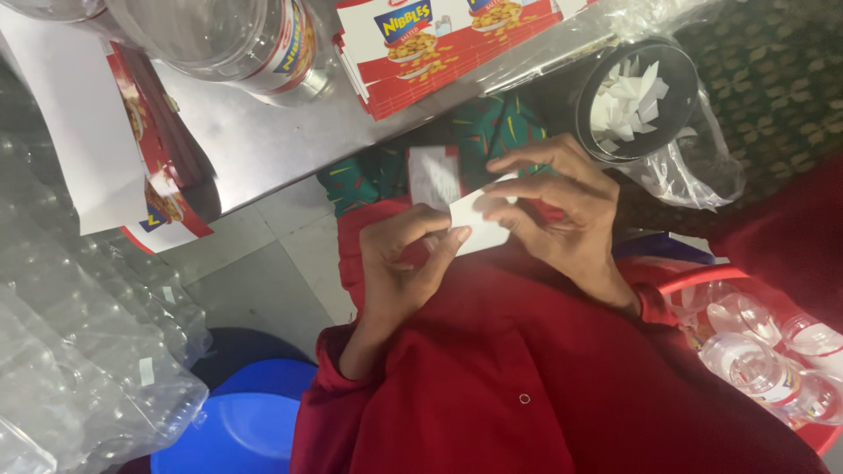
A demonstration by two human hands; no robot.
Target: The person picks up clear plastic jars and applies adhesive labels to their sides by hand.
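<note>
Both my hands hold a small white paper label (475,225) over my lap, which is covered by a red garment (527,369). My left hand (406,261) pinches its lower left edge between thumb and fingers. My right hand (555,212) grips its right side with fingers curled over the top. Just behind the label lies another red-and-white label sheet (435,174) on my green patterned clothing.
A steel table (263,132) bears a clear plastic jar (237,35) and a stack of red-and-white snack labels (439,44). A black bin (637,98) with white paper scraps stands at right. Clear jars fill a red basket (764,351); bagged jars (79,351) and a blue lid (237,421) sit left.
</note>
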